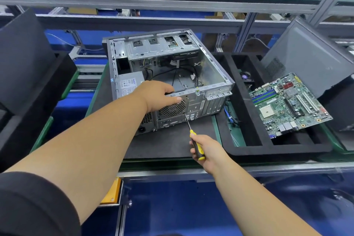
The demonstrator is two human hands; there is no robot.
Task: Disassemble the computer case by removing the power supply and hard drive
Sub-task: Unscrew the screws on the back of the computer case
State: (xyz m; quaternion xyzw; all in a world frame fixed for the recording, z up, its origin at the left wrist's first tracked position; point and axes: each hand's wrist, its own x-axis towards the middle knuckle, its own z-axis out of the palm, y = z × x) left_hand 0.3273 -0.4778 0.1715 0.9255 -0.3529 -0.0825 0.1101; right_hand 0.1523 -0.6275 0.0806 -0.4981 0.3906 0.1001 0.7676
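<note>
Nearest, our right hand (206, 148) grips the yellow-and-black screwdriver (195, 141), tip at the rear panel. Beyond, our left hand (156, 96) clasps the grey steel computer case (199, 101); its silver power supply (129, 86) sits left of that hold. A slipping tip could strip the screw.

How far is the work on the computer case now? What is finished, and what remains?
Done: the side panel is off the computer case, and a motherboard lies in the black tray beside it.
In hand: the left hand grips the case's rear edge; the right hand aims a screwdriver at the rear panel.
Left: the power supply still sits inside. The hard drive is not clearly visible.
</note>
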